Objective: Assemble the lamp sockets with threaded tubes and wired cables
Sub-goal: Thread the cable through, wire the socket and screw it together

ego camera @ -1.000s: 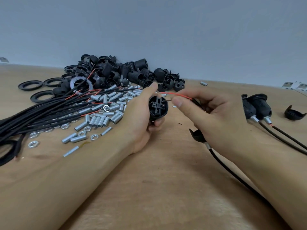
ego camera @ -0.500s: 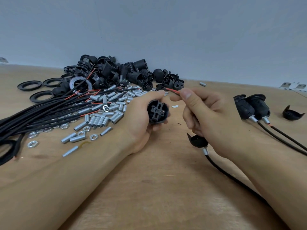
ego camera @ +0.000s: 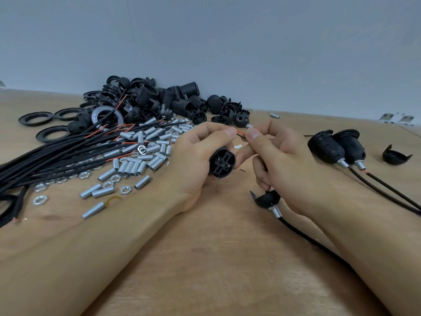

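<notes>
My left hand [ego camera: 193,156] grips a black socket insert [ego camera: 222,164], its terminal face turned toward me. My left thumb and my right hand [ego camera: 278,160] both pinch the thin red wire [ego camera: 240,134] between them. That wire belongs to a black cable [ego camera: 303,236] that runs under my right palm and passes through a black socket cap [ego camera: 265,199] with a silver threaded tube [ego camera: 275,212]. The cap hangs just below my right hand, near the wooden table [ego camera: 216,258].
Left of my hands lie a bundle of black cables [ego camera: 45,160], several silver threaded tubes [ego camera: 132,167], loose nuts [ego camera: 40,200] and a heap of black socket parts [ego camera: 159,101]. Two assembled sockets [ego camera: 337,147] with cables and one loose cap [ego camera: 396,156] sit right.
My hands have come closer together. My left thumb now meets the red wire end that my right fingers hold. The socket insert tilted slightly.
</notes>
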The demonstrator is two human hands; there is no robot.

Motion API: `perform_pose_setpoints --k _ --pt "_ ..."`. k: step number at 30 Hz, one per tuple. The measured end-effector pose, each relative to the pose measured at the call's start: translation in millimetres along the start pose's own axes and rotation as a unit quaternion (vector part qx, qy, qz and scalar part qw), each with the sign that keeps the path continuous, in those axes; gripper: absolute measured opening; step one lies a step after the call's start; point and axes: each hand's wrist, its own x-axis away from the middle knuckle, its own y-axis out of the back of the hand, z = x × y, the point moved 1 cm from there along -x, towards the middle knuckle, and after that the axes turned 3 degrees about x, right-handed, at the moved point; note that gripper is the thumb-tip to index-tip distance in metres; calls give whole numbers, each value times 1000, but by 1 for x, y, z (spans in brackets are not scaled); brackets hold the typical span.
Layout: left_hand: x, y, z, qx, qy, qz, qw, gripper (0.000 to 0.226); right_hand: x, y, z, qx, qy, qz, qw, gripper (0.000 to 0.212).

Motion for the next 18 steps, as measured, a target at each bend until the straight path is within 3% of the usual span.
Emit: perform_pose_setpoints --k 8,11,14,18 --pt "-1 0 2 -16 4 0 1000 16 0 -2 -1 -47 -21 -41 998 17" --pt "-1 1 1 -19 17 17 1000 10 1 -3 2 -1 5 -31 1000 13" --pt "0 0 1 40 52 35 997 18 4 -2 5 4 37 -44 998 12" --pt "-4 4 -3 120 89 -41 988 28 11 -2 14 62 103 -31 992 12"
